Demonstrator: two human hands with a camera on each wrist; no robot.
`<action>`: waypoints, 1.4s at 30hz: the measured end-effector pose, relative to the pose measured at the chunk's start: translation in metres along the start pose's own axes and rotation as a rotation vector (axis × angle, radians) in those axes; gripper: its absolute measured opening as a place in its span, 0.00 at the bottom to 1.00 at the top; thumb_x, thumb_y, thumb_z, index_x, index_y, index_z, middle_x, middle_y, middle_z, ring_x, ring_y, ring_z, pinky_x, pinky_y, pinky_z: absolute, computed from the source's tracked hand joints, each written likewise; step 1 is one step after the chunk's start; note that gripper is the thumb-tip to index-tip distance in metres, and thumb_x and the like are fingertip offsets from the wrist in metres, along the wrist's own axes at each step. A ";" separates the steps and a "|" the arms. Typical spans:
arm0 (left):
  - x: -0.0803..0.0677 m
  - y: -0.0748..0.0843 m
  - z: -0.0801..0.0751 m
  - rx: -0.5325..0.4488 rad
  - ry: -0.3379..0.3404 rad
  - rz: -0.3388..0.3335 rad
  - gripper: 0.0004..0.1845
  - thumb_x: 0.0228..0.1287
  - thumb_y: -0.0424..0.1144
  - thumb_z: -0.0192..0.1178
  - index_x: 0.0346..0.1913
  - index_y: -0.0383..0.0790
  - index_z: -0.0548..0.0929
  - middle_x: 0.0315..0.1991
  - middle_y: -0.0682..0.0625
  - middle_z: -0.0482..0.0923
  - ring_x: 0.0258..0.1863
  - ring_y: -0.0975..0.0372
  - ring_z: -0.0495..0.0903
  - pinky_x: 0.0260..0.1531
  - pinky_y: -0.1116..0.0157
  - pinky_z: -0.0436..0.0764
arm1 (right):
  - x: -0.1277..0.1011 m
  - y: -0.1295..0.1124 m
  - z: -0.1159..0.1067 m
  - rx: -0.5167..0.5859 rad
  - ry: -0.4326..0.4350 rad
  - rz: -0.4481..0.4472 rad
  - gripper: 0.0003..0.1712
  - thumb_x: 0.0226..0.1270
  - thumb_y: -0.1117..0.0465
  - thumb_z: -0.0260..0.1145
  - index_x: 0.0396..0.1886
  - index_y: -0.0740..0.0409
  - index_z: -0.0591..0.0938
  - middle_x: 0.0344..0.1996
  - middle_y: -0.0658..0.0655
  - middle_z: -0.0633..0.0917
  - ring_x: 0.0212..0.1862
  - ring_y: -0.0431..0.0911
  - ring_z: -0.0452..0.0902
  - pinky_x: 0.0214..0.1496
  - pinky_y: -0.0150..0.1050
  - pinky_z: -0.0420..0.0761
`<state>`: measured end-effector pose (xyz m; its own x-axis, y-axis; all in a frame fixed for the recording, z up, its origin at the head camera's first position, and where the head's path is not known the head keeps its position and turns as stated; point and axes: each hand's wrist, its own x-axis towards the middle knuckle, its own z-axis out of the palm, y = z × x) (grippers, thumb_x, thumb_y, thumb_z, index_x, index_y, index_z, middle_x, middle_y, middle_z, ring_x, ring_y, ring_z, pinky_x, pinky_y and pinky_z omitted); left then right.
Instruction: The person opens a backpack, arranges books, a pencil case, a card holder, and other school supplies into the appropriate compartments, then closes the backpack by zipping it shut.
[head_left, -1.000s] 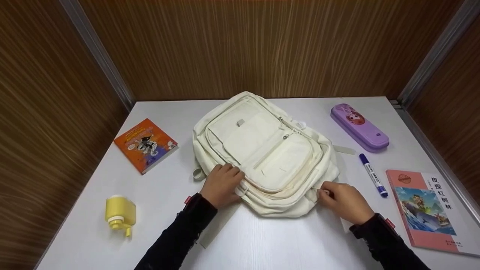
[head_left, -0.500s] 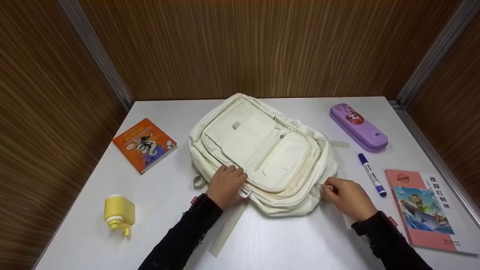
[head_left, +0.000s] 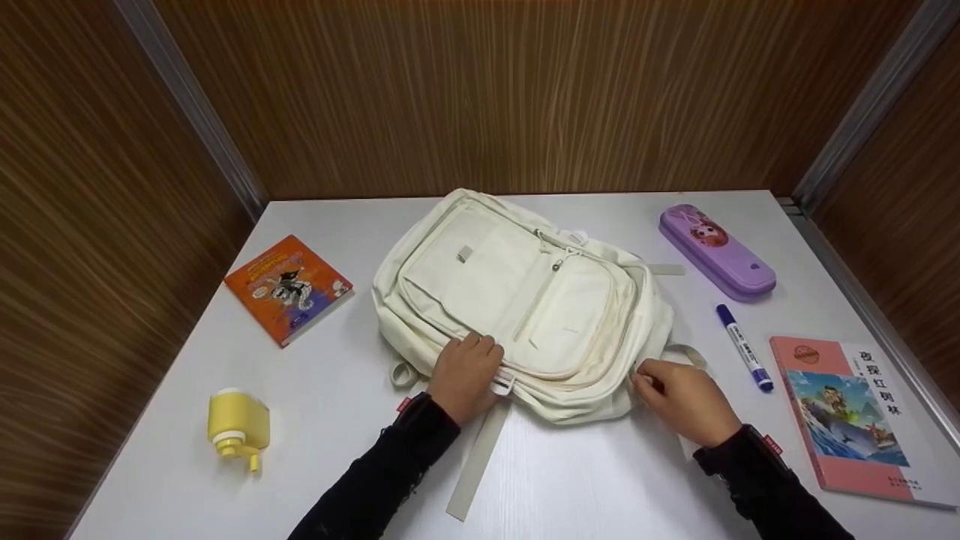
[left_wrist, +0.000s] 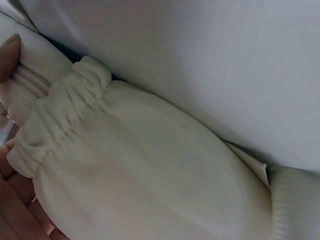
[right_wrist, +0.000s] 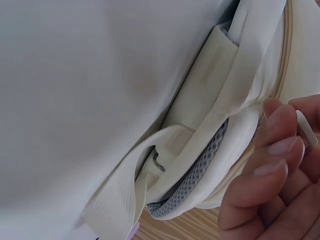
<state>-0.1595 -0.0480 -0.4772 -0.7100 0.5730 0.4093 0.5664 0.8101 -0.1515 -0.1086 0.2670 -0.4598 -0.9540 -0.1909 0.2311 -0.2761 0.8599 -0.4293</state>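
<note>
The cream canvas backpack point(head_left: 517, 300) lies flat on its back in the middle of the white surface point(head_left: 600, 480), its zips all shut as far as I can see, so the opening has not begun. The left hand point(head_left: 465, 375) rests on the near-left edge with fingers curled over the fabric by a strap loop; its wrist view shows a gathered, elasticated side pocket of ribbed cloth against the fingertips. The right hand point(head_left: 679, 397) pinches something small and pale at the near-right corner, probably a zip pull, though the close view is too cramped to be sure. That view shows grey mesh padding and stiff woven webbing. One long flat strap point(head_left: 480, 465) trails toward the person.

Nothing is packed: the orange paperback point(head_left: 289, 289) and the squat yellow plastic bottle point(head_left: 238, 427) lie to the left, and the glossy purple pencil case point(head_left: 716, 251), blue-capped marker point(head_left: 742, 349) and pink storybook point(head_left: 855, 420) to the right.
</note>
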 end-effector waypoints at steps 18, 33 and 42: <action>0.003 0.011 0.005 0.062 0.056 -0.032 0.20 0.35 0.47 0.75 0.31 0.45 0.78 0.29 0.53 0.77 0.35 0.58 0.79 0.27 0.62 0.76 | -0.014 -0.016 0.010 -0.042 0.019 -0.065 0.12 0.64 0.63 0.66 0.24 0.44 0.76 0.18 0.40 0.72 0.22 0.33 0.65 0.26 0.31 0.67; 0.015 0.032 0.005 0.099 -0.009 -0.138 0.14 0.38 0.42 0.71 0.29 0.45 0.79 0.27 0.53 0.76 0.31 0.60 0.77 0.26 0.64 0.76 | -0.022 -0.037 0.018 -0.049 -0.097 -0.173 0.20 0.63 0.61 0.66 0.16 0.45 0.67 0.15 0.38 0.62 0.21 0.33 0.58 0.26 0.30 0.60; 0.023 0.047 0.003 0.165 -0.023 -0.204 0.14 0.37 0.44 0.71 0.30 0.45 0.81 0.28 0.53 0.77 0.32 0.61 0.77 0.25 0.65 0.76 | -0.024 -0.041 0.023 -0.022 -0.100 -0.240 0.17 0.61 0.62 0.66 0.17 0.46 0.71 0.16 0.37 0.64 0.21 0.32 0.58 0.25 0.29 0.62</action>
<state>-0.1501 0.0038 -0.4773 -0.8129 0.3967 0.4265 0.3359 0.9174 -0.2133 -0.0773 0.2259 -0.4675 -0.8684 -0.4362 0.2358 -0.4948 0.7942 -0.3528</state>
